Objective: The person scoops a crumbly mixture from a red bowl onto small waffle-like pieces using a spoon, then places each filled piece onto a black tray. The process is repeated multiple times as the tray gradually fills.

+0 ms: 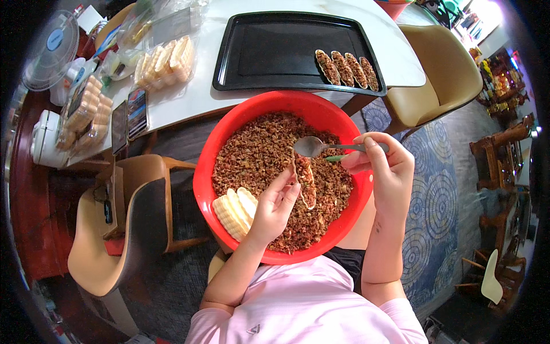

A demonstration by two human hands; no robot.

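My left hand (277, 206) pinches a boat-shaped wafer shell (306, 185) filled with a brown, grainy mixture. My right hand (380, 167) grips a metal spoon (309, 147), its bowl over the far end of that shell. A short green piece (334, 158) sticks out below the right fingers; what it belongs to is hidden. Both hands are above a red plastic basin (281, 257) that holds a wide bed of the brown mixture (258, 146). Several pale unfilled wafer shells (235, 213) lean together inside the basin, left of my left hand.
Beyond the basin, a black baking tray (275, 51) on the white table (406, 64) carries several filled shells (342, 69) at its right. Clear packs of shells (165, 62) and two phones (137, 112) are at left. Chairs (434, 77) flank the basin.
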